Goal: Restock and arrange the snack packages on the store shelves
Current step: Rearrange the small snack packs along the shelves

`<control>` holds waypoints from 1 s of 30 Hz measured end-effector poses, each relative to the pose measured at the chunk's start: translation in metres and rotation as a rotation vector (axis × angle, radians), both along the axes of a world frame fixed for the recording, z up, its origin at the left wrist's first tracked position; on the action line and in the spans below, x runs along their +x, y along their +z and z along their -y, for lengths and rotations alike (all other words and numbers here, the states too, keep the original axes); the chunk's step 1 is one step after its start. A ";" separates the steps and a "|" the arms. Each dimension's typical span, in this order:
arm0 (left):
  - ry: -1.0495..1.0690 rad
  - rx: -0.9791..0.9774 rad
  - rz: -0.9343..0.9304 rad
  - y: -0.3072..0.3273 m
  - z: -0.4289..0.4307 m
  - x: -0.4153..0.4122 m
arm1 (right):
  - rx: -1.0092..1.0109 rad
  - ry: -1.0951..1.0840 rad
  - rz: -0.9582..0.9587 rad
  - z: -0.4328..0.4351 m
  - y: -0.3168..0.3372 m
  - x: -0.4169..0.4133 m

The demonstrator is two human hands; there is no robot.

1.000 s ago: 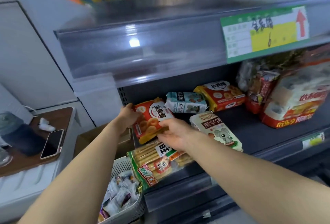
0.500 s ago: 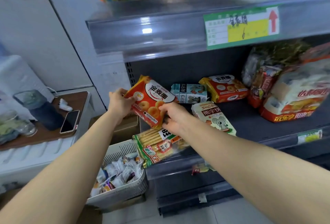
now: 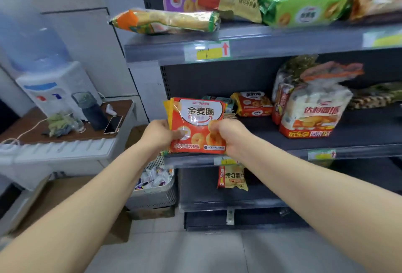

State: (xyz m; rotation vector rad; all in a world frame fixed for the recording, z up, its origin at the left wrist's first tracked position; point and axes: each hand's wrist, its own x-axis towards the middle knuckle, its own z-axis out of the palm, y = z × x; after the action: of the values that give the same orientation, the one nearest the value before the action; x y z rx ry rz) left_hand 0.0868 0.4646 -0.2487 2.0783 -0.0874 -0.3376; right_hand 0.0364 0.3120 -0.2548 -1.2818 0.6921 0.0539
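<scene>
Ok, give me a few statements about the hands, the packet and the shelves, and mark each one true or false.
1. Both hands, the left hand and the right hand, grip the red ring-snack packet. True.
2. The packet lies flat on the shelf. False: it is held upright at the front edge of the middle shelf.
3. A phone lies on the side table. True.
4. The basket of small sweets sits on the top shelf. False: it stands low, left of the shelving.
5. The water dispenser stands right of the shelves. False: it is on the left.
</scene>
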 end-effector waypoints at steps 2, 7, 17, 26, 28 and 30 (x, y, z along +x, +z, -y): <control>-0.030 0.015 0.006 0.014 0.008 -0.035 | -0.025 0.022 0.024 0.013 0.011 -0.032; -0.090 0.084 0.114 0.059 0.037 -0.099 | -0.097 0.039 0.131 0.043 0.044 -0.095; -0.047 -0.131 0.487 0.146 0.077 -0.142 | -0.247 0.015 0.483 0.085 0.160 -0.137; 0.046 -0.165 0.690 0.224 0.073 -0.068 | -0.300 0.065 0.702 0.080 0.234 -0.072; 0.045 -0.182 0.707 0.237 0.070 -0.041 | -0.310 0.040 0.723 0.077 0.246 -0.043; 0.043 -0.198 0.724 0.248 0.066 -0.014 | -0.290 0.029 0.745 0.072 0.256 -0.012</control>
State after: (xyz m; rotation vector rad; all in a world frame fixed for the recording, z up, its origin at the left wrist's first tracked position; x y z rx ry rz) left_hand 0.0732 0.3982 -0.0008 1.9063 -0.4856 0.4466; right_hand 0.0244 0.2397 0.0012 -1.4556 0.0349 -0.4949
